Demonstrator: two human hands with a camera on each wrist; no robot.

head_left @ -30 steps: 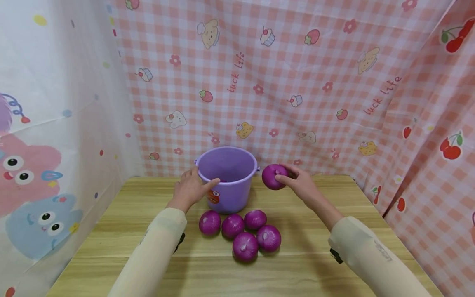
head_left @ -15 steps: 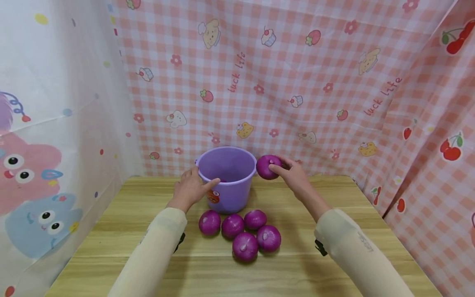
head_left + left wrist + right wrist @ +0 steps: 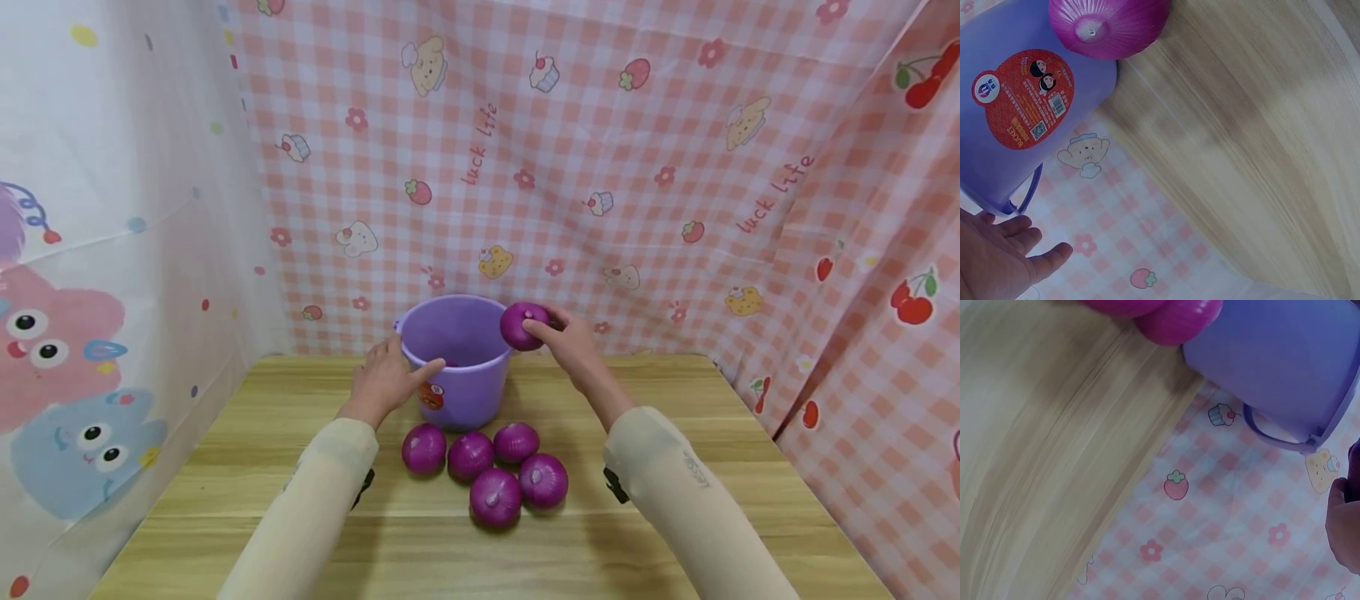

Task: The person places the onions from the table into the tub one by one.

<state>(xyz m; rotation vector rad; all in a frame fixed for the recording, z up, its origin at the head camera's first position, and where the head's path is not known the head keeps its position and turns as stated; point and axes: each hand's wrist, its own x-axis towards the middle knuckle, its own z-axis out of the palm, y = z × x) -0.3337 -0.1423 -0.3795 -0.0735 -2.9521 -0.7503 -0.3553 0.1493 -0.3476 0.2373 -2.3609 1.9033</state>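
My right hand holds a purple onion between thumb and fingers, at the right rim of a purple bucket. The onion overlaps that rim in the head view. My left hand rests against the bucket's left rim, its thumb lying along the front edge. In the left wrist view its fingers are loosely extended beside the handle joint. A sliver of purple shows inside the bucket; the rest of its inside is hidden. Several onions sit on the table in front of the bucket.
The wooden table carries the bucket near its back edge. Behind it hangs a pink checked cloth, and a white patterned cloth hangs on the left. The bucket's handle hangs at its side.
My right hand has moved left and slightly up with the onion, from beside the bucket to its right rim. The left hand and the onions on the table have stayed in place.
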